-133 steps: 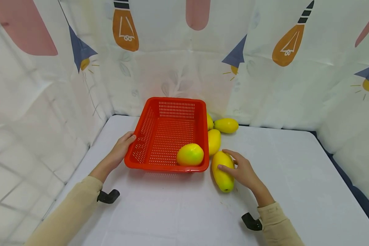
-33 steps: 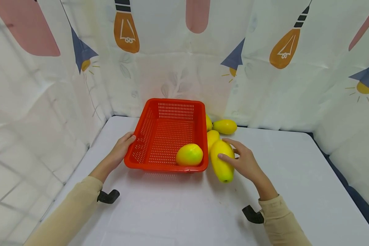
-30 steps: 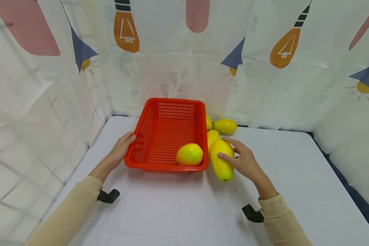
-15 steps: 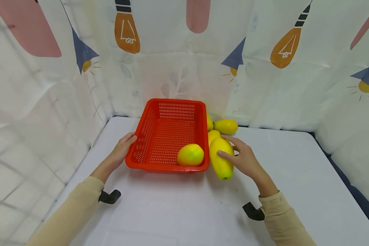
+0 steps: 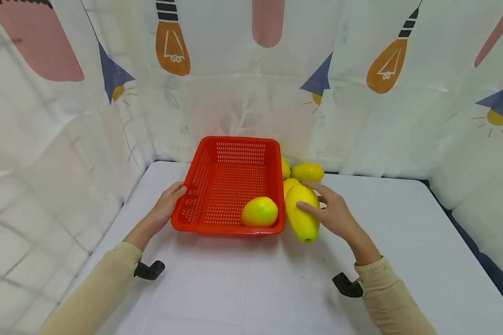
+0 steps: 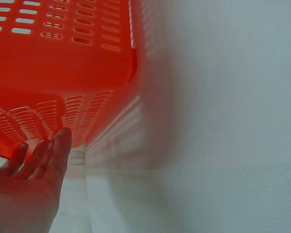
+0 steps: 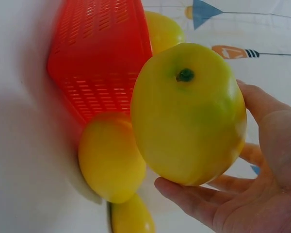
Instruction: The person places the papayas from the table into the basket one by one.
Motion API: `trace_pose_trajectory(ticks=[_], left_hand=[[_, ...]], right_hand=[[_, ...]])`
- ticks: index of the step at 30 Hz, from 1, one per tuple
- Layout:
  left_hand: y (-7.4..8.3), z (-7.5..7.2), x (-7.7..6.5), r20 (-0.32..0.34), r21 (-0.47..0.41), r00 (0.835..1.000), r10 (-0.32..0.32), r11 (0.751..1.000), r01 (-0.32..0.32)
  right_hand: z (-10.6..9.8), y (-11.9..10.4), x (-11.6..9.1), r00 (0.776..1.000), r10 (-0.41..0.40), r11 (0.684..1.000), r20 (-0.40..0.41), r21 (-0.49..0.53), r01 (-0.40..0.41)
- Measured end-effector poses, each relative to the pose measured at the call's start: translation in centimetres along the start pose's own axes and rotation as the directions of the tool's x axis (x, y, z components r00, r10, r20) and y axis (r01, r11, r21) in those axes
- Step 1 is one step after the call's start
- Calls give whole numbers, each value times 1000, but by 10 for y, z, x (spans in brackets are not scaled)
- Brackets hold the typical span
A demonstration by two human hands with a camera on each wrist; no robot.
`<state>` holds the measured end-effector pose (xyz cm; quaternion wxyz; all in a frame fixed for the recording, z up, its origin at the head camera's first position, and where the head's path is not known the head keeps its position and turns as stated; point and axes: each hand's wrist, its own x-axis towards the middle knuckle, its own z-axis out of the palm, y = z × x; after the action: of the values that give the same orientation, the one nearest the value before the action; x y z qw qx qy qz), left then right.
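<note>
My left hand [image 5: 166,204] holds the left side of a red plastic basket [image 5: 193,228], thumb at the rim and fingers against the perforated outer wall [image 6: 43,114]. A yellow-green mango [image 5: 260,212] lies in the basket's near right corner. Just outside the basket's right side, my right hand [image 5: 333,211] grips a long yellow papaya [image 5: 303,214], its thumb on the near side and fingers round the far side. The right wrist view shows the papaya [image 7: 189,116] raised above the table, with a dark green stem spot facing the camera.
Several yellow fruits lie behind and right of the basket, including an oblong one [image 5: 308,172] near the back edge and one [image 5: 291,184] partly hidden by the papaya. A white-covered table [image 5: 234,288] bears everything. Printed curtains [image 5: 360,130] stand at the back and sides.
The right hand has raised the papaya and carried it slightly away from the body, beside the basket. The left hand and basket have stayed in place.
</note>
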<state>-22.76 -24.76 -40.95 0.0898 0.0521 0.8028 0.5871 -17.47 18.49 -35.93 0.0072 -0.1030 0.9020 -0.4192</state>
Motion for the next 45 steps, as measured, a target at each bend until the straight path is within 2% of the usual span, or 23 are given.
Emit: trace_pose_trajectory(ticks=[9, 18, 28, 45], left_hand=[[2, 0, -1, -5, 30, 1000, -6, 1000, 6], [0, -2, -1, -13, 17, 1000, 0, 1000, 1], [-1, -1, -4, 0, 29, 1000, -28, 999, 27], [0, 1, -6, -7, 34, 1000, -9, 999, 10]], right_hand=[[-4, -8, 2, 1000, 11, 1000, 1, 7, -11], [-6, -15, 5, 1000, -15, 1000, -9, 11, 15], [-6, -24, 9, 1000, -28, 999, -2, 18, 28], [-5, -32, 16, 999, -49, 999, -2, 16, 49]])
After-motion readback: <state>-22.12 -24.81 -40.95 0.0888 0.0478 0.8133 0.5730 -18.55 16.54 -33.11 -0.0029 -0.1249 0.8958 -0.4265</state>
